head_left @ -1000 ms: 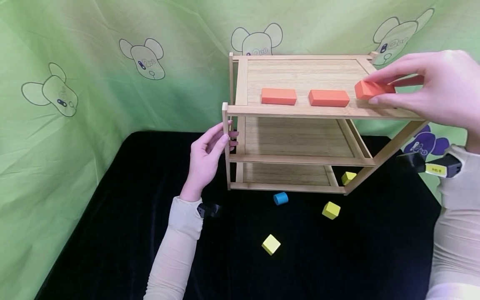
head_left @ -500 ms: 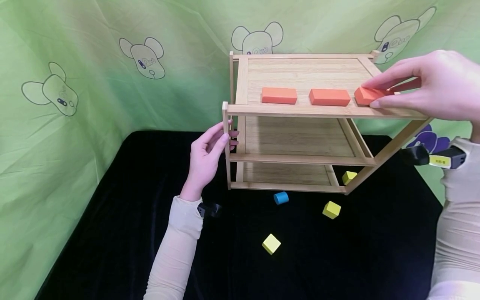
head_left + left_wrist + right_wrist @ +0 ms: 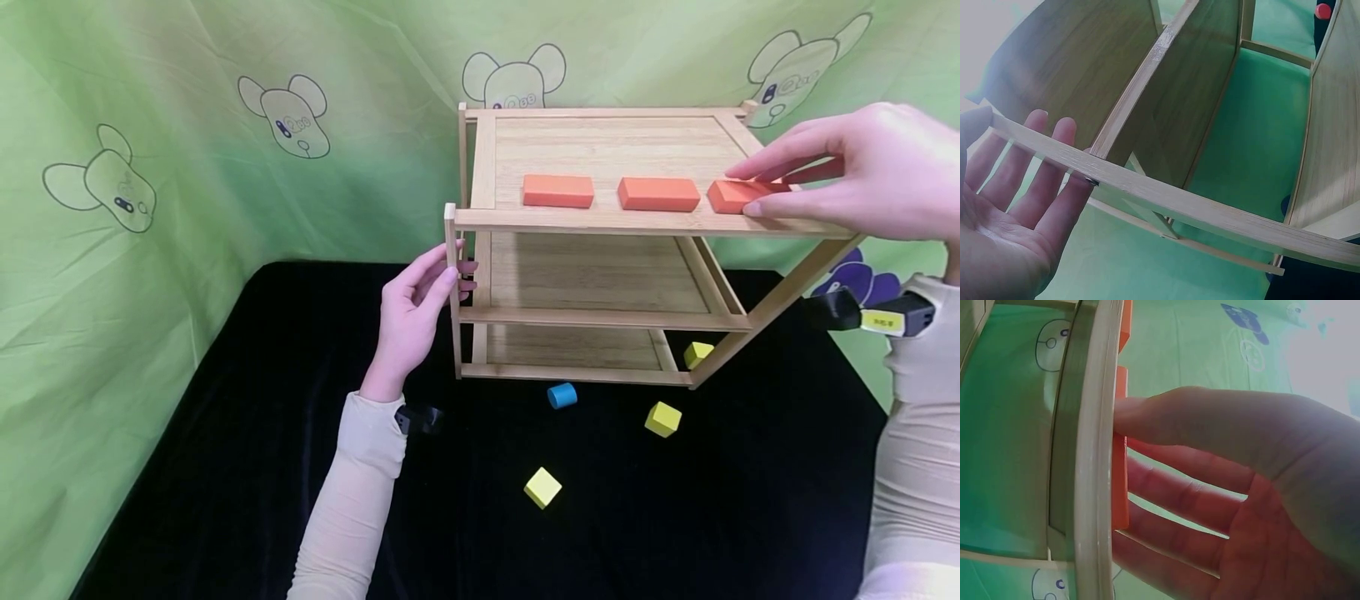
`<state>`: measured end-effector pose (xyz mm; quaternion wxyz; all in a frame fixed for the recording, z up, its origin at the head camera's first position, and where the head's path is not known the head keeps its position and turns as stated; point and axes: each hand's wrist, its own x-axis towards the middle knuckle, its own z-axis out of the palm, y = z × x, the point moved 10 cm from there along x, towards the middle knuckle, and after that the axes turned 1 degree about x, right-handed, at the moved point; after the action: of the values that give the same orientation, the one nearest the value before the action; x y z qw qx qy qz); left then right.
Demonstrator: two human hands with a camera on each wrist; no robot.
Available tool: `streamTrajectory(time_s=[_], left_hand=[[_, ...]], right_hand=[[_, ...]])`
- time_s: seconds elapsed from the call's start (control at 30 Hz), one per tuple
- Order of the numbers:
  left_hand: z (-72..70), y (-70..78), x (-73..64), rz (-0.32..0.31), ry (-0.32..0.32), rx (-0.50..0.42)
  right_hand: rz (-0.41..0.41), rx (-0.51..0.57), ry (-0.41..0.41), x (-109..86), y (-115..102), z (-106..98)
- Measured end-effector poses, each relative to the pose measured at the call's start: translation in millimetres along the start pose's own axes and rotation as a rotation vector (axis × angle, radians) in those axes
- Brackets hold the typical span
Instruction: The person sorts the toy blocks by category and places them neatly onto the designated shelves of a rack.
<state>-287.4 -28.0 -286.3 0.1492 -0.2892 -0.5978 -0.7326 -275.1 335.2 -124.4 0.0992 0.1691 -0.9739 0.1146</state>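
A three-tier wooden shelf (image 3: 592, 221) stands on the black cloth. My left hand (image 3: 408, 321) grips its left front post, thumb in front and fingers behind; the left wrist view shows the fingers (image 3: 1054, 175) passing behind the post. On the top tier, an orange block (image 3: 558, 192) and a second orange block (image 3: 659, 195) lie in a row along the front edge. At the right end of that row, my right hand (image 3: 870, 171) pinches a third orange block (image 3: 729, 197) lying flat on the tier. In the right wrist view its thumb (image 3: 1154, 419) lies against the block's front.
On the black cloth (image 3: 420, 533) before the shelf lie a blue cylinder (image 3: 562, 396), a yellow cube (image 3: 663, 419) and another yellow cube (image 3: 543, 488). One more yellow block (image 3: 698, 355) sits by the right leg. A green curtain (image 3: 360, 125) hangs behind.
My right hand has lowered the third orange block from a slight tilt until it lies flat on the top tier, in line with the others. The left hand has kept still.
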Motion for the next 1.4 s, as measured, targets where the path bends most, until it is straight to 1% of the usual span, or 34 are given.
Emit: streamTrajectory(time_s=[0.23,0.4,0.5,0.57,0.67,0.8,0.93,1.03,1.1,1.2,1.3,1.4], left_hand=[[0.2,-3.1,0.1,-0.003,-0.001,-0.009],[1.1,-3.9,0.3,-0.008,-0.01,-0.008],[1.3,-4.9,0.3,-0.015,-0.014,-0.017],[1.1,-5.1,0.3,-0.016,-0.013,-0.018],[0.8,-5.0,0.3,-0.013,-0.011,-0.016],[0.7,-4.3,0.3,-0.009,-0.008,-0.006],[0.7,-3.5,0.4,-0.002,-0.009,0.005],[0.6,-3.9,0.3,0.002,-0.015,0.014],[0.5,-3.9,0.0,0.002,-0.016,0.018],[0.7,-3.7,-0.4,0.0,-0.016,0.028],[0.7,-4.0,-0.1,0.002,-0.018,0.029],[0.7,-3.3,0.3,0.006,-0.019,0.028]], right_hand=[[0.064,0.144,0.074,-5.6,0,-9],[0.11,0.226,0.121,-9.9,1,-11],[0.131,0.273,0.165,-13.5,1,-12],[0.13,0.304,0.202,-16.4,-2,-13],[0.105,0.352,0.265,-20.9,-9,-16],[0.065,0.358,0.338,-28.5,-20,-21],[-0.016,0.324,0.417,-36.1,-35,-27],[-0.077,0.322,0.468,-41.8,-45,-29],[-0.101,0.345,0.485,-45.7,-49,-28],[-0.143,0.346,0.5,-53.2,-57,-27],[-0.194,0.359,0.497,-60.6,-67,-24],[-0.224,0.378,0.483,-65.9,-76,-21]])
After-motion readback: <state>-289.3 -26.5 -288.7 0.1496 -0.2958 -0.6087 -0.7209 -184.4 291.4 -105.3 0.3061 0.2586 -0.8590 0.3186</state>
